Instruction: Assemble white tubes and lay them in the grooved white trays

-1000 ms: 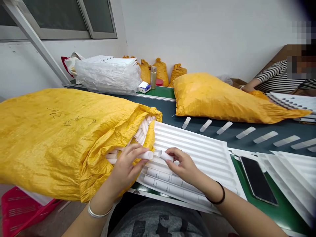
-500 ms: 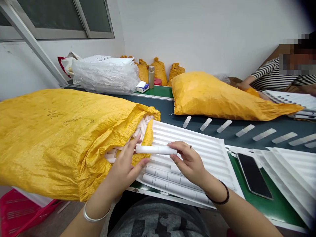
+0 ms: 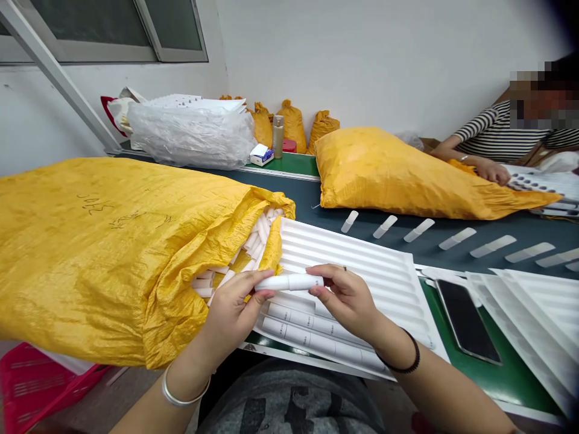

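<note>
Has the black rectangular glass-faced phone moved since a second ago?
No; judged against the white ribbed plastic tray, the phone lies in the same place, just to its right.

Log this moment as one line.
left hand: holds tube; right hand: holds same tube; tray: partly filled; sack: open, tubes inside

Light is even, the upper right vignetted.

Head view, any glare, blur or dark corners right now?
Head view: upper right corner goes black; head view: clear crinkled plastic wrap shows pale highlights; head view: pixelated blocks adjoin a striped fabric sleeve; head view: left hand, right hand and the white cylindrical tube they hold look fairly sharp.
</note>
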Tool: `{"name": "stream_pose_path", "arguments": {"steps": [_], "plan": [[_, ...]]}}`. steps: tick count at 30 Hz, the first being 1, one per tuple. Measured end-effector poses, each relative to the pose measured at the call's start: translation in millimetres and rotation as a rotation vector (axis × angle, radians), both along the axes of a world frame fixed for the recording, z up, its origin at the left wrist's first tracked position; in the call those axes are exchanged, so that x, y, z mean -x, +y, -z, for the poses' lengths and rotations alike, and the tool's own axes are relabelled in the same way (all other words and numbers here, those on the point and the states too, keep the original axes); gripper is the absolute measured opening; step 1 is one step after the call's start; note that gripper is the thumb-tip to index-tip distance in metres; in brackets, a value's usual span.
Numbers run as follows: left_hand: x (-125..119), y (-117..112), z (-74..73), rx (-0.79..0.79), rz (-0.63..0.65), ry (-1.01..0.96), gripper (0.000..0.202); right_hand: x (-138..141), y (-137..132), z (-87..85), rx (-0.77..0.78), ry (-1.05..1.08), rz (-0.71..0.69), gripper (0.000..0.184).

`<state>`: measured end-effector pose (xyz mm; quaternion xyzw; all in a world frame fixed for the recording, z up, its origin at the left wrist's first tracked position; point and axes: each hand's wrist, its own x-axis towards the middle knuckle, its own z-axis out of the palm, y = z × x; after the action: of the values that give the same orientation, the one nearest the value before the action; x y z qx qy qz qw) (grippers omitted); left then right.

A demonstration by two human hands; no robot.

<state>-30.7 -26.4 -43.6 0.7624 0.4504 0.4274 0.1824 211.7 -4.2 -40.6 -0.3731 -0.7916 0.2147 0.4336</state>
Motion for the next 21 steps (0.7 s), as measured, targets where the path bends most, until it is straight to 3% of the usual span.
{"name": "stream_pose_path", "arguments": {"steps": [4,6,9,14,17,21], "plan": [[-0.4,2.4,10.7,0.048,-0.005,0.018,0.027,4.4,13.3,5.1,-0.041,-0.210,-0.103,0.025],[2.0,7.4,16.3,0.124,-0.001,0.057,0.038,7.4,31.7,12.4,-0.048,-0.411,-0.073,0.024],[15.6,20.6,24.0,0.252,-0.118,0.186,0.060,5.3,76.7,24.6,0.028,-0.582,0.201,0.022],[58.0,35.7,34.0,0.486,-0.390,0.733,0.035,-22.0,166.9,44.7,0.226,-0.553,0.617,0.029],[74.1,30.3,37.8,0.577,-0.466,0.957,0.036,-35.5,201.7,58.2,0.398,-0.577,0.695,0.025],[80.9,24.2,41.3,0.612,-0.458,1.006,0.035,-42.0,221.1,59.5,0.534,-0.623,0.674,0.027]]}}
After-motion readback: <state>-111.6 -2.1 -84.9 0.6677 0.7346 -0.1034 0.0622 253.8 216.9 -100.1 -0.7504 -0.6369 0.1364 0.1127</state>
